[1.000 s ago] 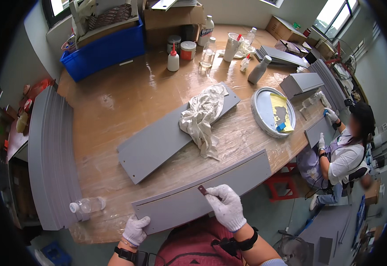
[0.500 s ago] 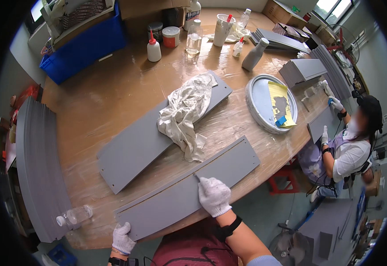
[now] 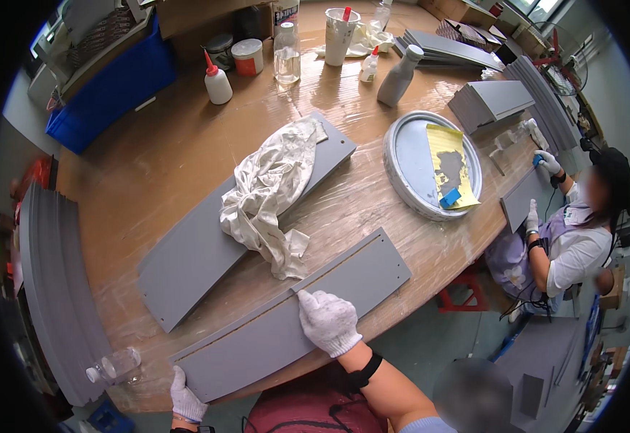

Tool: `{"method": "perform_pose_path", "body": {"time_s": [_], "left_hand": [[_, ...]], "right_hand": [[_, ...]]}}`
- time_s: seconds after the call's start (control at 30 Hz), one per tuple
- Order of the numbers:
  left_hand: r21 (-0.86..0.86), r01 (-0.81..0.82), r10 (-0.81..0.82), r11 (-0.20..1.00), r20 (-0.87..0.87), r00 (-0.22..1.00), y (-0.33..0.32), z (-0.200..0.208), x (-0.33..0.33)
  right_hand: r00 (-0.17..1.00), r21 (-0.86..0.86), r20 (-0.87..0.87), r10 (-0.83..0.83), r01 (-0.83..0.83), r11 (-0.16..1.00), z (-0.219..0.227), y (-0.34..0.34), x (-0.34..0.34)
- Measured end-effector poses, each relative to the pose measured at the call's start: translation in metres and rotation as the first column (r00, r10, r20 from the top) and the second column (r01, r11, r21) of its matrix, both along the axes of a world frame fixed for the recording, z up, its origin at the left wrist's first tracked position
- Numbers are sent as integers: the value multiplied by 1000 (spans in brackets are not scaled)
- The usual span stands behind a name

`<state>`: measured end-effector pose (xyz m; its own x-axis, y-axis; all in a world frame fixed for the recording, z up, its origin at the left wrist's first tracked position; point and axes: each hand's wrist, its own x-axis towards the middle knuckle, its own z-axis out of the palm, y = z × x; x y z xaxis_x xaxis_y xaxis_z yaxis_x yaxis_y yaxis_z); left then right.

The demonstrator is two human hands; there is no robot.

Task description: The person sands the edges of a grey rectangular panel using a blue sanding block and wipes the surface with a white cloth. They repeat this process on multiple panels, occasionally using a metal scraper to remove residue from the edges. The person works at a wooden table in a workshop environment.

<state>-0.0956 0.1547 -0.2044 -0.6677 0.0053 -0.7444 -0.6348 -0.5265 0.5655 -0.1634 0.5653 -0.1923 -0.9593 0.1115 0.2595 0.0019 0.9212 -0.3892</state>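
Note:
A long grey panel lies slantwise along the table's near edge, with a thin brown groove running beside its far edge and small holes at its right end. My left hand, in a white glove, grips the panel's left end with the thumb on the edge. My gloved right hand rests on the panel's middle, fingers curled, its tip at the groove. A small grey tip shows there, but what it belongs to is hidden. Behind lies a second grey panel with a crumpled white cloth across it.
A round grey lid holds yellow sandpaper-like sheet and a blue piece. Glue bottles and tubs stand at the back. Stacked grey panels and a clear bottle are left. A co-worker sits at right.
The whole view has shifted slightly, so the table things sit further left. My right hand has slid a little leftward along the groove. My left hand's thumb now lies against the panel's end.

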Motion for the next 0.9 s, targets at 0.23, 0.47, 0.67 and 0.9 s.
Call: {"method": "perform_pose_path", "body": {"time_s": [0.23,0.47,0.67,0.9], "left_hand": [[-3,-36,36,999,18,999,4,7,-3],[-24,-53,52,998,-4,999,2,1,2],[10,-113,113,993,44,993,2,2,3],[0,-157,157,988,60,986,3,4,-2]], "right_hand": [[802,35,-121,-585,592,805,-31,177,-12],[771,-21,-87,-631,632,775,-27,140,-34],[833,-66,-122,-540,536,841,-31,130,-35],[948,3,-175,-267,271,962,-23,81,-31]]}}
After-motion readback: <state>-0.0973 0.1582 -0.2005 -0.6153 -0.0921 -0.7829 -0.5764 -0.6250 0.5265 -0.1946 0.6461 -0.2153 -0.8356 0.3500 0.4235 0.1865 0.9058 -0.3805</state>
